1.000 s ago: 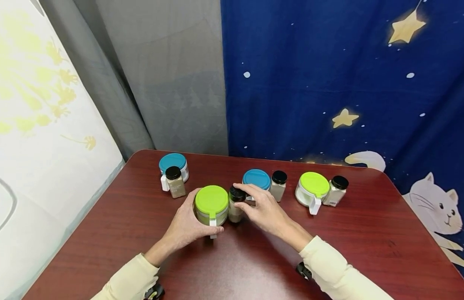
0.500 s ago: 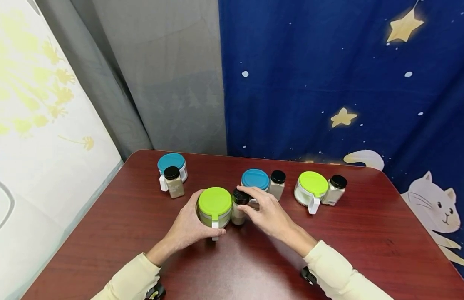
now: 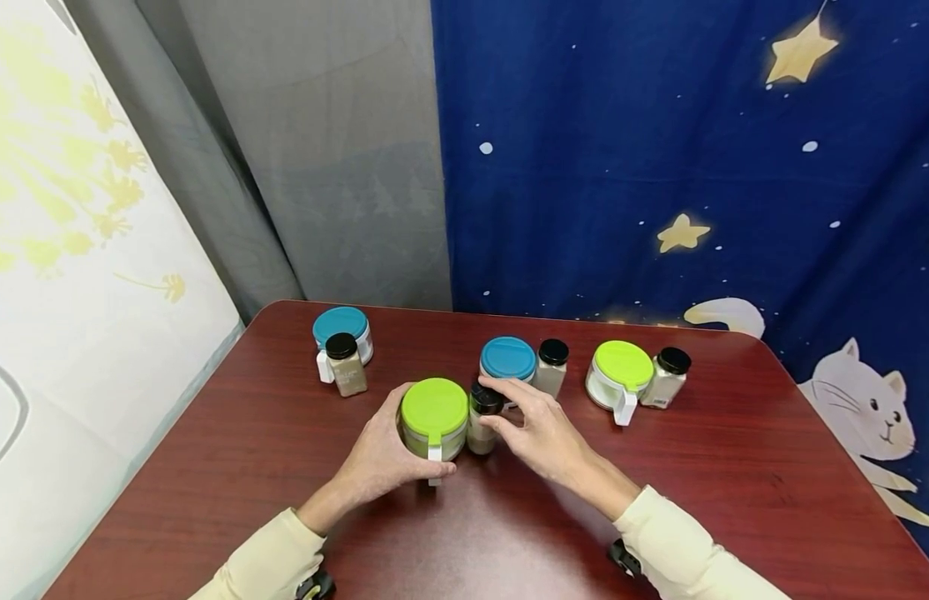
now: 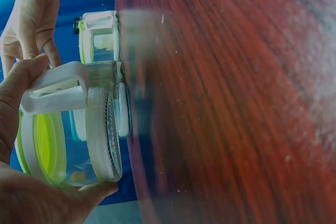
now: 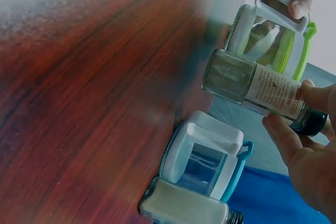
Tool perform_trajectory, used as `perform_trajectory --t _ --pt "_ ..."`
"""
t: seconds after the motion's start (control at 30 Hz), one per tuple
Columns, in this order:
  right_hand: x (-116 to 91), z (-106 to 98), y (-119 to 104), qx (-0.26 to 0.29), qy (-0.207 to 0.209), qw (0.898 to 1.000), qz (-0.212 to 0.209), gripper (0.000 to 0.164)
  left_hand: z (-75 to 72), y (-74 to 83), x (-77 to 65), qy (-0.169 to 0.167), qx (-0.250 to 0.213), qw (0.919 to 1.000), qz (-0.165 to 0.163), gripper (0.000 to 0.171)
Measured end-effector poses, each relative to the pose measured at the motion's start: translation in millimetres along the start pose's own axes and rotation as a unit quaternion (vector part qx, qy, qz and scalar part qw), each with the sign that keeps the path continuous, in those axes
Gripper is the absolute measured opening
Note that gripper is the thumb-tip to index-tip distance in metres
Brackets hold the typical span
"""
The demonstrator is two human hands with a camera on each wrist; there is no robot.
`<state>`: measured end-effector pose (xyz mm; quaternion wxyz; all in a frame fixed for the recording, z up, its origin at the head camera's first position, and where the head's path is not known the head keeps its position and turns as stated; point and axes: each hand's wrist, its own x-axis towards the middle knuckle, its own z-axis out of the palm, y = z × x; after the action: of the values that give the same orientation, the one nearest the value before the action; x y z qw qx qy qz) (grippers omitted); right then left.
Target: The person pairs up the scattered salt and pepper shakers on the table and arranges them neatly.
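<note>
My left hand (image 3: 382,446) is wrapped round a clear jar with a lime-green lid (image 3: 435,408), its thumb at the white handle (image 4: 58,85). Just right of that jar, my right hand (image 3: 542,429) pinches a small glass spice bottle (image 5: 252,82) near its black cap (image 3: 486,398). The bottle is upright and close beside the jar; a printed label shows in the right wrist view. Whether the jar and bottle touch the table cannot be told.
Behind my right hand stand a blue-lidded jar (image 3: 507,358) and a black-capped bottle (image 3: 551,368). Further right are another green-lidded jar (image 3: 621,371) and bottle (image 3: 666,379). At the back left, a bottle (image 3: 347,367) stands before a blue-lidded jar (image 3: 342,325) on the table (image 3: 247,467).
Both hands, with the green-lidded jar and the spice bottle, have shifted slightly right and toward me. Their grips look the same. The other jars and bottles keep their places.
</note>
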<state>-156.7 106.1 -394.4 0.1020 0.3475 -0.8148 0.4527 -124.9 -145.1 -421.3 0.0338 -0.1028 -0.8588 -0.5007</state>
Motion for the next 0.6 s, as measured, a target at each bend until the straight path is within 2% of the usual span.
perform_trajectory --t 0.27,0.6 --pt "-4.3 0.6 1.9 0.031 0.005 1.0 0.001 0.053 2.0 0.1 1.2 -0.006 -0.001 0.9999 0.01 0.114" --pt "-2.3 -9.6 -0.3 0.028 0.0 1.0 0.01 0.052 1.5 8.7 6.4 -0.016 -0.004 0.9997 0.019 0.113"
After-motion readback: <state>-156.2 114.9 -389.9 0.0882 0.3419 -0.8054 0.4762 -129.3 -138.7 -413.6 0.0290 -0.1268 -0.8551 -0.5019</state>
